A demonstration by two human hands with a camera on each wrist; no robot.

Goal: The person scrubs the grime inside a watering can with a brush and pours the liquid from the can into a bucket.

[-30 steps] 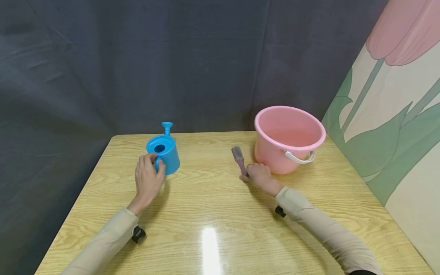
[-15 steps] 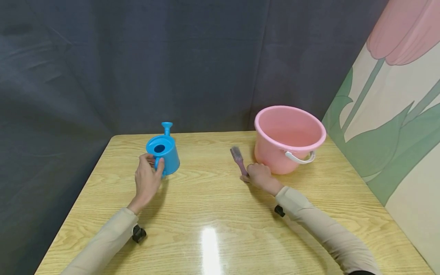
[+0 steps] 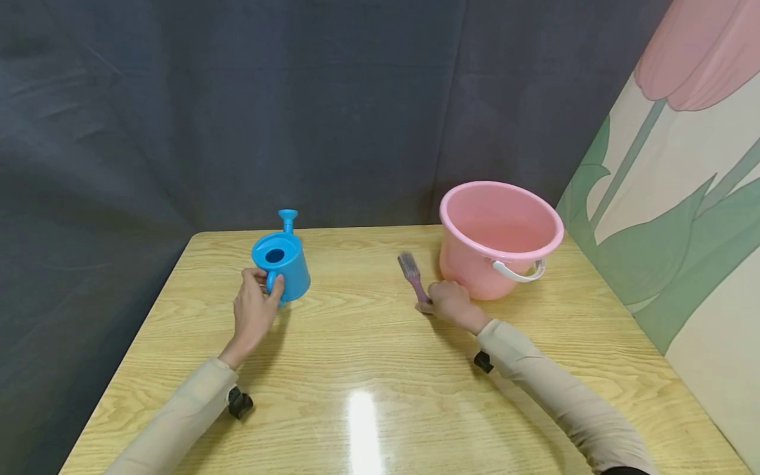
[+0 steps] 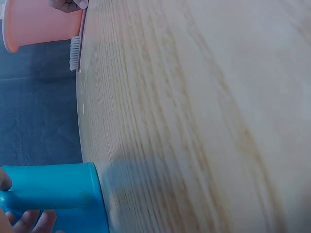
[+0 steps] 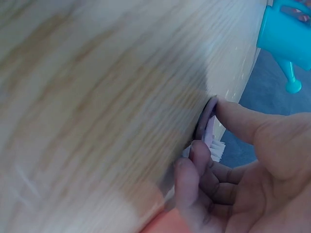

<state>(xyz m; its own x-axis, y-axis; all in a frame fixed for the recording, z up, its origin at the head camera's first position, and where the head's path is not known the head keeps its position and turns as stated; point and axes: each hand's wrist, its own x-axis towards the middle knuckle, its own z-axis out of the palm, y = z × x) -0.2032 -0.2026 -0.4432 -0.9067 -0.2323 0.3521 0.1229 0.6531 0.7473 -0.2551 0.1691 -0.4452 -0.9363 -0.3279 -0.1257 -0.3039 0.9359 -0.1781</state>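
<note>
On the left of the table stands a blue watering can [image 3: 289, 267], its spout toward the back and its handle toward me. My left hand [image 3: 254, 310] grips that handle, thumb on the near side and fingers behind it; the left wrist view shows fingertips beside the can [image 4: 73, 187]. Right of centre a purple brush [image 3: 417, 285] lies with its pale bristles facing up and its head pointing away. My right hand [image 3: 452, 303] pinches the end of its handle between thumb and fingers, as the right wrist view shows at the handle [image 5: 206, 119].
A pink bucket [image 3: 483, 280] with a white handle [image 3: 518, 274] stands upright just beyond my right hand. Under everything is a wood-grain table [image 3: 356, 349]. A dark curtain [image 3: 320, 112] hangs behind it, and a tulip-painted wall [image 3: 671, 264] borders the right side.
My left fingers have slid down from the top of the watering can's handle and curled behind it. The brush head has shifted very slightly left; the bucket has stayed put.
</note>
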